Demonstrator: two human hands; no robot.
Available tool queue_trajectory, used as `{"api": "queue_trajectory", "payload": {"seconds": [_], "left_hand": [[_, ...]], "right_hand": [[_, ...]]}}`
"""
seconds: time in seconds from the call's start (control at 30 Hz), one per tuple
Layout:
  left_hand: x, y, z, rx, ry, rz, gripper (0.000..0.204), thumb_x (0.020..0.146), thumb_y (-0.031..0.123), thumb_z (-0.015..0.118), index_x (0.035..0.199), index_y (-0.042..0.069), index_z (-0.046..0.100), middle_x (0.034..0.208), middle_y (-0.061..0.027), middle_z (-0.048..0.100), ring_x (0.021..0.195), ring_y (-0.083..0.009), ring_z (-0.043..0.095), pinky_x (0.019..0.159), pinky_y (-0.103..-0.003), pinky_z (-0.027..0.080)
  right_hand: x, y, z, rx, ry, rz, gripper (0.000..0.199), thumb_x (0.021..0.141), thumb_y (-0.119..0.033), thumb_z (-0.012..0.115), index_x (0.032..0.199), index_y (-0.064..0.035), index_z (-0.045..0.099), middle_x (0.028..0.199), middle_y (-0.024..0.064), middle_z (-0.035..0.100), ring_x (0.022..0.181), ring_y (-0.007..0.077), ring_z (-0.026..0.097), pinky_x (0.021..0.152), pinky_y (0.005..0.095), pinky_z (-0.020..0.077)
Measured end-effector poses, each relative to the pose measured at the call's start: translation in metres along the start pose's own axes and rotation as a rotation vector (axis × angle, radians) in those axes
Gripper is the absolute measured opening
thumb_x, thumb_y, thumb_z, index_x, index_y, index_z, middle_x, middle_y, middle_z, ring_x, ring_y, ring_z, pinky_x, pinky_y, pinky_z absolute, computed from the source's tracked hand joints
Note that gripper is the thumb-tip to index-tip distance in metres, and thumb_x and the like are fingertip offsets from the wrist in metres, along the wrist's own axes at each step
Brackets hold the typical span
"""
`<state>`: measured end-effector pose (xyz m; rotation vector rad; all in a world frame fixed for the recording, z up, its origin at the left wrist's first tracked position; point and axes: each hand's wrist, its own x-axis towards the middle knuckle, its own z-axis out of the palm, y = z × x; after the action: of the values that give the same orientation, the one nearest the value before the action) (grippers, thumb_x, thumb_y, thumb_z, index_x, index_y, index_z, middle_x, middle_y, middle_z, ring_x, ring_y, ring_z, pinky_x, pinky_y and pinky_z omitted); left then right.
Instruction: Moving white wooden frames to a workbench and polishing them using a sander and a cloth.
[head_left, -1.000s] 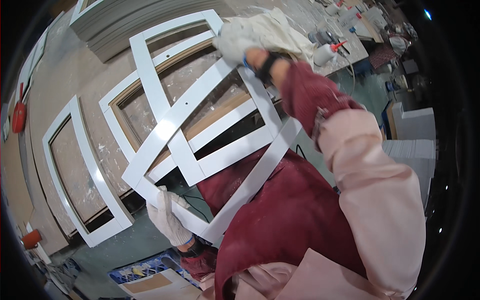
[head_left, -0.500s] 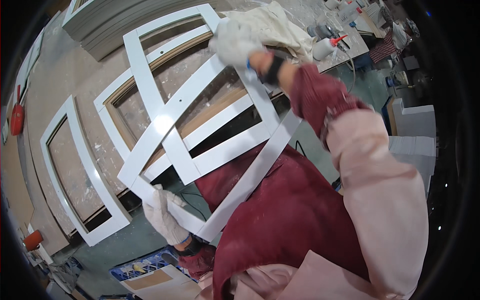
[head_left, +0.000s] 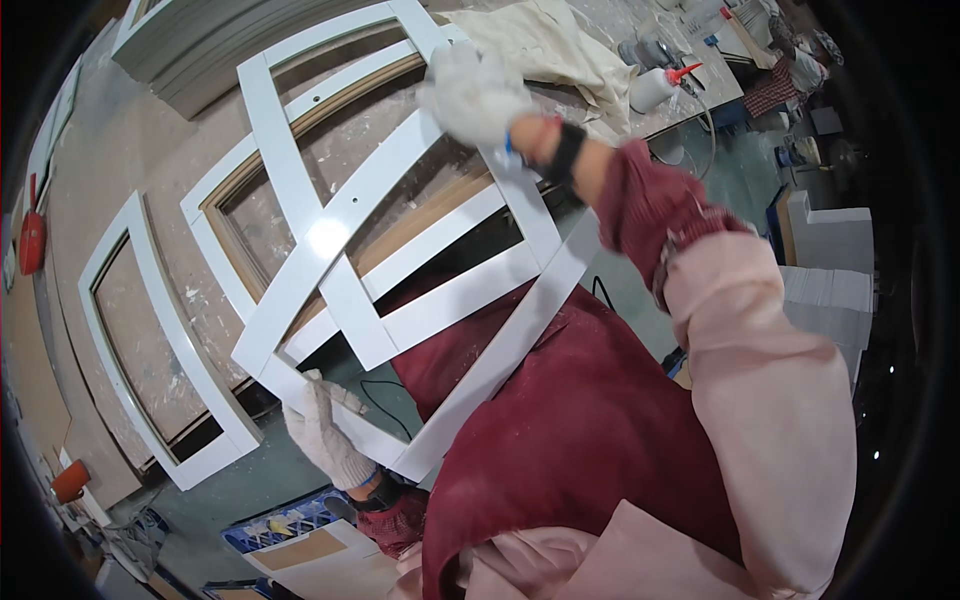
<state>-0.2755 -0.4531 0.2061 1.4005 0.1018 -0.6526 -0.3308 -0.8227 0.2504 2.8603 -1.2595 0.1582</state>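
Note:
A white frame with a curved rail [head_left: 505, 375] lies tilted on top of other frames, its near end jutting past the table edge toward my apron. My left hand [head_left: 325, 430], in a pale knit glove, is closed around its near left rail. At its far end, my gloved right hand [head_left: 475, 95] presses down over the white rails; motion blur and the glove hide how its fingers lie. Below it is a second white frame [head_left: 280, 130], crossing at an angle. Lowest is another white frame with bare wood inner edges [head_left: 225, 170].
A separate white frame [head_left: 180, 340] lies at the left on the paint-spotted table [head_left: 210, 290]. Stacked panels [head_left: 190, 60] stand at the far left. Beyond my right hand are a cream cloth [head_left: 560, 50] and a white bottle with a red nozzle [head_left: 652, 90]. A blue crate [head_left: 285, 525] is below.
My right hand has shifted very slightly at the frame's far end, with less blur now. My left hand keeps its hold, and the frames lie almost as before.

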Motion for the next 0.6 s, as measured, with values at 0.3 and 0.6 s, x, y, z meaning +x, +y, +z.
{"api": "queue_trajectory", "payload": {"seconds": [0.3,0.6], "left_hand": [[0.001,-0.003,-0.002,-0.065,-0.017,-0.024,0.021,0.094,0.017,0.06,0.104,0.0,0.054,0.064,-0.0083,0.054,0.045,-0.0165,0.051,0.04,-0.028,0.043],[-0.003,-0.004,-0.008,-0.028,-0.044,0.037,0.023,0.095,0.021,0.061,0.103,-0.001,0.058,0.065,-0.0061,0.053,0.048,-0.0137,0.051,0.042,-0.026,0.042]], "right_hand": [[0.066,0.016,-0.009,0.374,-0.091,0.151,0.064,0.098,-0.055,0.028,0.119,-0.0053,0.064,0.115,0.0218,0.065,0.104,0.0406,0.061,0.092,0.0463,0.0444],[-0.015,-0.005,0.01,-0.027,0.012,-0.11,0.045,0.09,-0.039,0.054,0.124,-0.0089,0.054,0.125,0.0209,0.052,0.117,0.0405,0.05,0.095,0.0527,0.0426]]}}
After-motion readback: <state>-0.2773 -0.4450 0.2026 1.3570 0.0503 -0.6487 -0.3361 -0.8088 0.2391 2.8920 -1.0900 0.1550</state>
